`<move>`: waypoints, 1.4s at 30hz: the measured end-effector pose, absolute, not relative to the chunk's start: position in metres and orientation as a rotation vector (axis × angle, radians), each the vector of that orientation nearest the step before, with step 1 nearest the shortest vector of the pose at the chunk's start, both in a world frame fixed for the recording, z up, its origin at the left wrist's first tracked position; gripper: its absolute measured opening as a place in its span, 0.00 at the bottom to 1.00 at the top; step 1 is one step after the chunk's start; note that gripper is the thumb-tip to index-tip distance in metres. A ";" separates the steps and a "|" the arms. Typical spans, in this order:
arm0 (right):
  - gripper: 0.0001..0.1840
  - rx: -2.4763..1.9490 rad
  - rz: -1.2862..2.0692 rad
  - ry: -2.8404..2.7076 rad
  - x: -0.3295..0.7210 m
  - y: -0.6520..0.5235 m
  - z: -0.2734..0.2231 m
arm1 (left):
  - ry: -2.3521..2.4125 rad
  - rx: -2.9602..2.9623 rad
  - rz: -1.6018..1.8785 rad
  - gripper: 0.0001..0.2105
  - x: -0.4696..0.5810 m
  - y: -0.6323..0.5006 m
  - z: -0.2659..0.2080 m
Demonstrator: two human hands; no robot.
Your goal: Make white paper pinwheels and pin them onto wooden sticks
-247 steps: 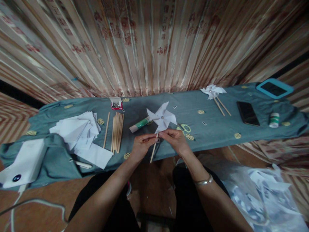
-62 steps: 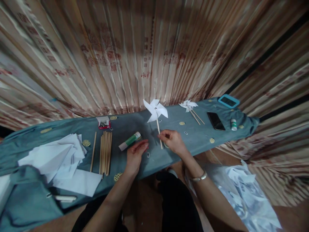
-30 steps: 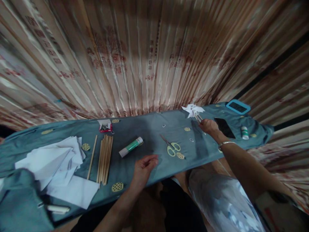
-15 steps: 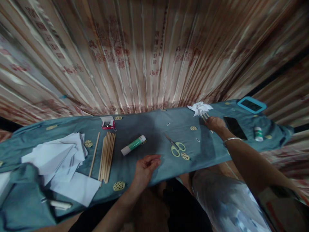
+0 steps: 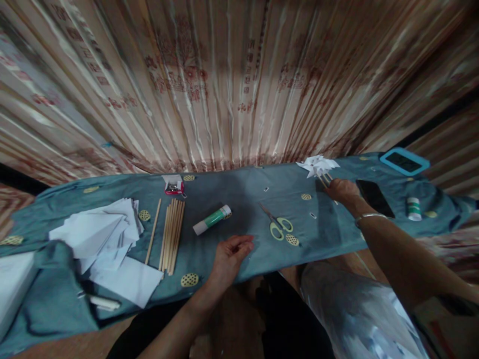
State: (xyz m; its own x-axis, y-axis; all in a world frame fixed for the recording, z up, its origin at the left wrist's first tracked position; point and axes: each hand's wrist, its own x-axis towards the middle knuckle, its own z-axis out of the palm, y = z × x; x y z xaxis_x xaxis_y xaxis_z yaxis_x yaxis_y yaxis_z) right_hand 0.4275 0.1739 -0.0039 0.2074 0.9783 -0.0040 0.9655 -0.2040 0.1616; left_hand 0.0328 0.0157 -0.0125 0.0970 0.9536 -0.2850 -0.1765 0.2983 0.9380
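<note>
Pinwheels (image 5: 318,165) at frame right: lay gently, blades uncrushed; right hand (image 5: 344,190) pinches a stick (image 5: 324,181), left hand (image 5: 229,255) apart, loosely curled

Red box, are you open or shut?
Open. The red box has its white flap raised, and small shiny pieces show inside.

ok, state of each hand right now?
Left hand: half open, fingers loosely curled, no object visible in it.
Right hand: at the sticks of the white paper pinwheels; grip cannot be told.
</note>
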 end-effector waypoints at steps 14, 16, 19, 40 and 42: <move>0.14 2.414 -0.395 2.554 0.234 0.087 0.011 | 1.140 1.009 1.117 0.13 0.020 0.008 -0.018; 0.13 2.300 -0.584 2.676 0.203 0.077 0.011 | 1.152 1.012 1.126 0.11 0.013 0.008 -0.017; 0.13 2.123 -0.657 2.774 0.169 0.068 0.013 | 1.194 1.055 1.156 0.08 0.000 0.009 -0.011; 0.14 2.108 -0.753 3.072 0.114 0.012 -0.053 | 0.873 1.010 1.241 0.15 -0.036 -0.018 0.058; 0.14 2.042 -0.717 3.091 0.116 0.013 -0.055 | 0.862 1.041 1.241 0.13 -0.038 -0.027 0.080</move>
State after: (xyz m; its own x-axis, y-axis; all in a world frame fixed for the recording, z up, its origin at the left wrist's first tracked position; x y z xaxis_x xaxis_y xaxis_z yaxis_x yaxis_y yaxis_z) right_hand 0.1158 0.0125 -0.0546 -0.2780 0.9132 0.2980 0.6887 0.4057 -0.6009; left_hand -0.0375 -0.0268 0.0798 0.1453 0.9889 0.0307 -0.3168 0.0171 0.9483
